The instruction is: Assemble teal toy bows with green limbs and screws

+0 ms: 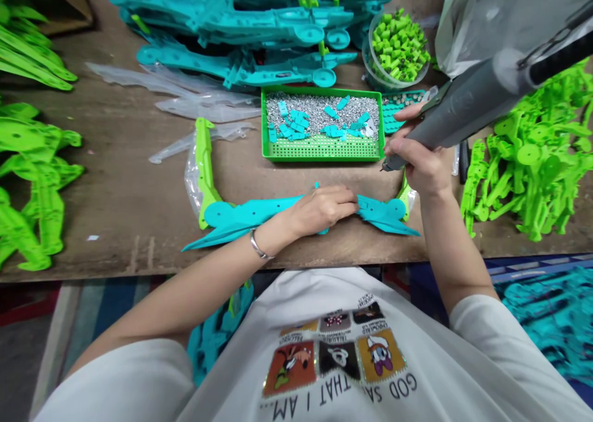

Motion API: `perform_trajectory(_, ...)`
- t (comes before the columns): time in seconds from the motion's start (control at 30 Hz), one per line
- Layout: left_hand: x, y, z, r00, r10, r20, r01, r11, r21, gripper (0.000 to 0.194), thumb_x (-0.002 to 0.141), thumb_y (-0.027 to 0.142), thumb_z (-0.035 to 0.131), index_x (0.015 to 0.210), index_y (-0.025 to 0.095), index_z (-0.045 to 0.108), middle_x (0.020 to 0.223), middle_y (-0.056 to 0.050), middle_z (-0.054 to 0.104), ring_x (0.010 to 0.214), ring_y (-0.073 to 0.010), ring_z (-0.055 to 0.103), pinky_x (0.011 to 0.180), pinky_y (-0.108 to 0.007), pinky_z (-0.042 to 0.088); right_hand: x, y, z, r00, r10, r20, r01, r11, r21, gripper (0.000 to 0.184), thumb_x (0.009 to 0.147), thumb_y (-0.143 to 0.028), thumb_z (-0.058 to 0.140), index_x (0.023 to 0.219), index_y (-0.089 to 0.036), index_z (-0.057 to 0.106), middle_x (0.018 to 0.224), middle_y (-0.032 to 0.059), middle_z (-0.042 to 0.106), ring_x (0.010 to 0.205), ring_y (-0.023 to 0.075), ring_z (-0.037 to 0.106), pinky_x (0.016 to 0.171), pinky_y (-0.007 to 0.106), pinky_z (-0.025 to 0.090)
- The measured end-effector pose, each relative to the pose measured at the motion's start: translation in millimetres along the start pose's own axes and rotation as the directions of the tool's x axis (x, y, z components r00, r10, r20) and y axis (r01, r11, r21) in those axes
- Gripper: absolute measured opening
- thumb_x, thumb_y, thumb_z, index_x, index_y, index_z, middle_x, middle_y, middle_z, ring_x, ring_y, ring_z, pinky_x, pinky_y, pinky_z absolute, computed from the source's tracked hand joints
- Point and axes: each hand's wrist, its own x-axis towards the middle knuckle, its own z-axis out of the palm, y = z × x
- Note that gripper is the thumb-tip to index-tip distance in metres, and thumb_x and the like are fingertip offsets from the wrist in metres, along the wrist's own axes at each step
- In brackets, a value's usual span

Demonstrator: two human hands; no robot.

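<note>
My left hand [327,209] rests over the middle of a long turquoise plastic part [254,211], its fingers curled down on the part near its right half. Bright green arms [204,168] with translucent pieces stand at both ends of that part. In my right hand [424,159] is a grey electric screwdriver [467,107], tilted, its tip just above and right of the part, apart from it. Behind the part lies a green tray [323,158] of small silver screws [315,104] and little turquoise tabs [294,124]. What lies under my left fingers is hidden.
Turquoise parts [241,26] are stacked at the back. A clear tub [370,70] holds small green pieces. Green parts pile up at the left [37,162] and right [532,156]. Translucent strips [185,91] lie behind. The table's front edge runs close to my body.
</note>
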Motion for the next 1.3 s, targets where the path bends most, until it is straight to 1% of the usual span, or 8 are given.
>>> perform_trajectory(0.27, -3, -1, 3.5, 0.999, -0.026, -0.021, 0.025, 0.999, -0.046, 0.028, 0.106, 0.012, 0.046, 0.107, 0.017, 0.074, 0.103, -0.008, 0.077, 0.096, -0.0163, 0.071, 0.085, -0.028, 0.058, 5, 4, 2, 1.000, 0.005, -0.004, -0.005, 1.000, -0.023, 0.036, 0.076, -0.049, 0.085, 0.103, -0.031, 0.069, 0.066, -0.0076, 0.066, 0.059, 0.0140, 0.065, 0.064, 0.032, 0.060)
perform_trajectory(0.4, -3, -1, 4.5, 1.000, -0.005, -0.021, 0.004, 0.999, -0.043, 0.029, 0.107, 0.014, 0.045, 0.106, 0.016, 0.074, 0.103, -0.008, 0.077, 0.096, -0.0169, 0.070, 0.085, -0.029, 0.058, 6, 2, 3, 1.000, 0.009, -0.011, -0.010, 0.999, -0.050, 0.033, 0.078, -0.049, 0.083, 0.102, -0.031, 0.069, 0.067, -0.0074, 0.066, 0.059, 0.0136, 0.064, 0.063, 0.032, 0.059)
perform_trajectory(0.6, -1, 1, 3.5, 0.999, 0.003, 0.038, -0.003, 1.000, 0.002, 0.030, 0.107, 0.015, 0.044, 0.104, 0.015, 0.074, 0.102, -0.009, 0.076, 0.095, -0.0182, 0.069, 0.084, -0.030, 0.057, 7, 0, 6, 1.000, 0.011, -0.001, -0.011, 0.999, -0.048, 0.033, 0.079, -0.048, 0.082, 0.103, -0.029, 0.069, 0.068, -0.0063, 0.067, 0.060, 0.0141, 0.065, 0.061, 0.030, 0.056)
perform_trajectory(0.77, -2, 3, 5.0, 0.996, -0.053, 0.075, 0.050, 0.998, 0.038, 0.030, 0.108, 0.018, 0.043, 0.105, 0.017, 0.073, 0.099, -0.008, 0.074, 0.094, -0.0184, 0.066, 0.084, -0.031, 0.055, 15, 3, 6, 0.997, -0.032, -0.069, 0.029, 0.999, -0.044, 0.032, 0.080, -0.045, 0.081, 0.102, -0.029, 0.065, 0.068, -0.0064, 0.067, 0.063, 0.0158, 0.067, 0.064, 0.031, 0.056)
perform_trajectory(0.87, -2, 3, 6.7, 0.995, -0.072, 0.067, 0.068, 0.996, 0.058, 0.028, 0.108, 0.019, 0.044, 0.106, 0.018, 0.072, 0.097, -0.008, 0.073, 0.092, -0.0179, 0.064, 0.082, -0.031, 0.054, 23, 7, 6, 0.993, -0.046, -0.113, 0.038, 0.997, -0.066, 0.028, 0.079, -0.045, 0.079, 0.095, -0.028, 0.064, 0.069, -0.0056, 0.068, 0.063, 0.0164, 0.066, 0.063, 0.031, 0.055)
perform_trajectory(1.03, -2, 4, 6.0, 0.994, -0.042, 0.098, 0.030, 0.992, 0.126, 0.023, 0.107, 0.019, 0.048, 0.110, 0.017, 0.071, 0.096, -0.007, 0.073, 0.093, -0.0192, 0.062, 0.076, -0.030, 0.053, 34, 18, 13, 0.988, -0.030, -0.149, 0.020, 0.998, -0.068, 0.026, 0.077, -0.044, 0.077, 0.081, -0.026, 0.059, 0.065, -0.0049, 0.065, 0.061, 0.0162, 0.065, 0.063, 0.032, 0.056)
perform_trajectory(1.17, -2, 15, 4.5, 0.989, -0.079, 0.121, 0.057, 0.983, 0.174, 0.022, 0.104, 0.018, 0.051, 0.114, 0.015, 0.070, 0.103, -0.008, 0.074, 0.099, -0.0208, 0.064, 0.086, -0.034, 0.055, 33, 24, 18, 0.983, 0.003, -0.183, -0.018, 0.997, -0.079, 0.028, 0.075, -0.041, 0.079, 0.081, -0.026, 0.057, 0.062, -0.0051, 0.064, 0.058, 0.0160, 0.064, 0.060, 0.031, 0.053)
perform_trajectory(1.3, -4, 39, 7.5, 0.986, -0.130, 0.107, 0.097, 0.958, 0.270, 0.025, 0.100, 0.015, 0.052, 0.117, 0.011, 0.070, 0.118, -0.014, 0.074, 0.111, -0.0248, 0.066, 0.105, -0.044, 0.053, 31, 22, 20, 0.977, -0.021, -0.214, 0.001, 0.996, -0.094, 0.024, 0.076, -0.037, 0.077, 0.079, -0.026, 0.056, 0.060, -0.0052, 0.064, 0.056, 0.0160, 0.062, 0.062, 0.032, 0.053)
